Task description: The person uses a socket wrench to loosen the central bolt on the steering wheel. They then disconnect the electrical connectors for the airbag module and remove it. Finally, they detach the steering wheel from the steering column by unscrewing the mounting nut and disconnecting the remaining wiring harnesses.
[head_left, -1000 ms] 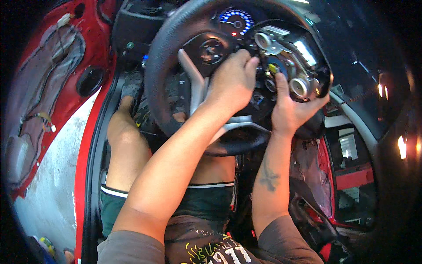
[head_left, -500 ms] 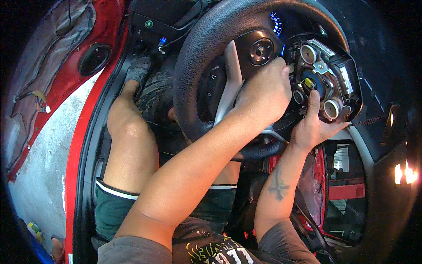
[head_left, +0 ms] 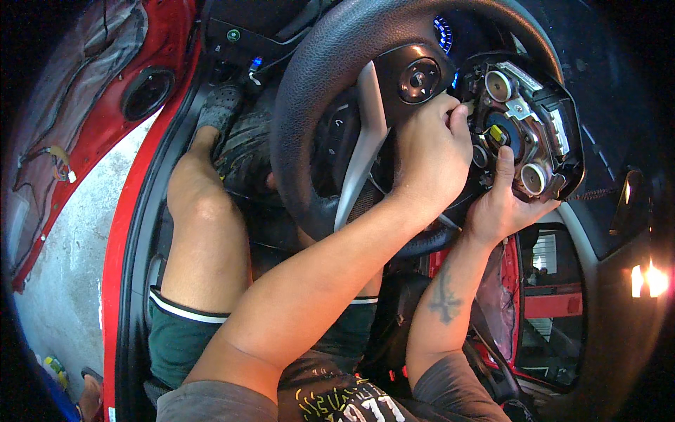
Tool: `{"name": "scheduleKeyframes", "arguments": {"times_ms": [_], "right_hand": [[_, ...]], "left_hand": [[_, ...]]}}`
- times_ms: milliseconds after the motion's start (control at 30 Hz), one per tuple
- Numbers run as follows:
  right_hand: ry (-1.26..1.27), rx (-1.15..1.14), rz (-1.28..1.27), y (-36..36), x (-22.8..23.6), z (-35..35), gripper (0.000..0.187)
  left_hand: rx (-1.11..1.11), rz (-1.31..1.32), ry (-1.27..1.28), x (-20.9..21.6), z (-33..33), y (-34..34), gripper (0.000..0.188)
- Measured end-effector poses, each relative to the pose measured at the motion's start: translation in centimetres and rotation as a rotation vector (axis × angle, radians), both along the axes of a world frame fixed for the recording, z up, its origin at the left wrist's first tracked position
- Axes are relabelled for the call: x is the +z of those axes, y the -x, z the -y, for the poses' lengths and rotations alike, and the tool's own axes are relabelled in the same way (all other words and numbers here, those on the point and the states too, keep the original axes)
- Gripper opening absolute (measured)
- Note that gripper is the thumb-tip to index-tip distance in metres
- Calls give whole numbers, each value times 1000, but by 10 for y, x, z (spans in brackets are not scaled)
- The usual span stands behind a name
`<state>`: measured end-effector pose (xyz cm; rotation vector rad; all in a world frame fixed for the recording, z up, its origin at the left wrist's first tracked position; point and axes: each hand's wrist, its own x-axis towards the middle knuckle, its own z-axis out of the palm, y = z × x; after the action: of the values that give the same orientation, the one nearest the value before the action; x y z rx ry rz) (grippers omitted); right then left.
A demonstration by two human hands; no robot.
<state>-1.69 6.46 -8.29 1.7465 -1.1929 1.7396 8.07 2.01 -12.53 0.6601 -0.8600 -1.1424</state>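
Left head-worn fisheye, facing steeply down, at arm's length

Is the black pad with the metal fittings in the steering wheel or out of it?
Out: the right hand holds the black pad by its lower edge, its back facing the camera.

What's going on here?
Someone is seated at a steering wheel, both bare hands at work. The right hand grips the lower edge of a black centre pad, turned so its metal innards show, thumb beside a yellow plug. The left hand is pinched close against the pad's left side; whatever its fingertips might hold is hidden. The dial behind the wheel is lit blue.
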Motion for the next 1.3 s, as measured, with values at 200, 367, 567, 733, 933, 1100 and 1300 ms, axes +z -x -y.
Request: {"name": "scheduleKeyframes", "arguments": {"times_ms": [200, 367, 567, 733, 933, 1100, 1300], "right_hand": [[-3, -22, 24, 4, 0, 0, 85], [-24, 0, -25, 6, 0, 0, 78], [2, 47, -68, 4, 1, 2, 70], [-4, 95, -37, 1, 0, 4, 69], [-3, 101, -60, 3, 0, 2, 67], [-18, 109, -53, 1, -2, 3, 69], [-8, 74, -80, 3, 0, 1, 67]], "left_hand": [[-47, -204, -104, -4, -12, 7, 9], [298, 52, 240, -19, -24, 12, 20], [260, 235, 231, -10, -13, 8, 14], [257, 147, 204, -13, -11, 8, 10], [218, 19, 182, -12, -10, 4, 8], [207, 10, 164, -11, -9, 2, 9], [246, 29, 198, -11, -8, 4, 10]]}}
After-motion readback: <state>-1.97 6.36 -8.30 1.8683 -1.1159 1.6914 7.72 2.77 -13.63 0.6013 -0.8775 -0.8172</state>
